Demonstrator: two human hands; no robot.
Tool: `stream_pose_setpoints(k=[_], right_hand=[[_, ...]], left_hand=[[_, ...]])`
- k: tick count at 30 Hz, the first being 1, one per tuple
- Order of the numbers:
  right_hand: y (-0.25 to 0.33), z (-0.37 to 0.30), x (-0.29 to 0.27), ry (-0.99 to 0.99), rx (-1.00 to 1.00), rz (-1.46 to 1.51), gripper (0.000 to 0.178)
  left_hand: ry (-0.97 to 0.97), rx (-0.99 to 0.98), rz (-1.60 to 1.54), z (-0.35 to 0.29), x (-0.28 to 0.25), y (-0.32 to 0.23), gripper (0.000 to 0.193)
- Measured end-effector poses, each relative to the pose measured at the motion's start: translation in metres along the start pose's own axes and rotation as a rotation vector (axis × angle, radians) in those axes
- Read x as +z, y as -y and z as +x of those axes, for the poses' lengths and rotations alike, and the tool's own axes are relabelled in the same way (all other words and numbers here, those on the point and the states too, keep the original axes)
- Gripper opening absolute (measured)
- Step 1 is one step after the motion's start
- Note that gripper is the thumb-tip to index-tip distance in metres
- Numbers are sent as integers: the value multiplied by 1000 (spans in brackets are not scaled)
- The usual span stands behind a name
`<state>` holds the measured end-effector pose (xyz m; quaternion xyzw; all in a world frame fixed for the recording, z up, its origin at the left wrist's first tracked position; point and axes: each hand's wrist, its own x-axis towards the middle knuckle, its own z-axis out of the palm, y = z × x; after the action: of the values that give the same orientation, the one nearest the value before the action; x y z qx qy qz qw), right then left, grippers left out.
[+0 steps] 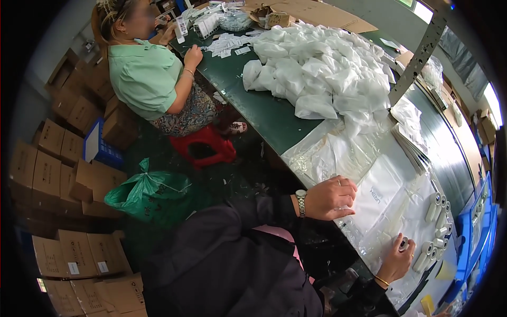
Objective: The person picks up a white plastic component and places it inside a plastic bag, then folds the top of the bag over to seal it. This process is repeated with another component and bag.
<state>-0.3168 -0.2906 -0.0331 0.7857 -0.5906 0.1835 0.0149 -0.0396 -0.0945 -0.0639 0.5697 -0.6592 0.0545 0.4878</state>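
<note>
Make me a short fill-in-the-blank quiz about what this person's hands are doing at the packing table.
1. The left hand wears a wristwatch and rests on a flat clear plastic ____.
2. The right hand holds a small white ____.
3. More white tubes lie to the ____ of the right hand.
4. The co-worker sits on a ____ stool.

Missing words: bag; tube; right; red

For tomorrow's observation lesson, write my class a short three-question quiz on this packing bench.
1. True or false: the left hand rests on a flat clear plastic bag.
2. What does the right hand hold? A) a small white tube B) scissors C) a tape roll
3. What colour is the stool beside the seated co-worker?
Key: 1 true; 2 A; 3 red.
</note>
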Motion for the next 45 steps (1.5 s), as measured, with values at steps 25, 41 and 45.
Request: stream_pose_setpoints(k=[25,41,45], right_hand=[[70,-126,2,24,-251,1050,50],[75,-125,-7,10,-198,1118,51],[77,-123,-8,25,-271,1030,53]], left_hand=[[-61,-143,-144,-3,-1,-4,10],[67,-113,-132,8,-1,10,17],[169,-106,-109,15,-2,-2,22]])
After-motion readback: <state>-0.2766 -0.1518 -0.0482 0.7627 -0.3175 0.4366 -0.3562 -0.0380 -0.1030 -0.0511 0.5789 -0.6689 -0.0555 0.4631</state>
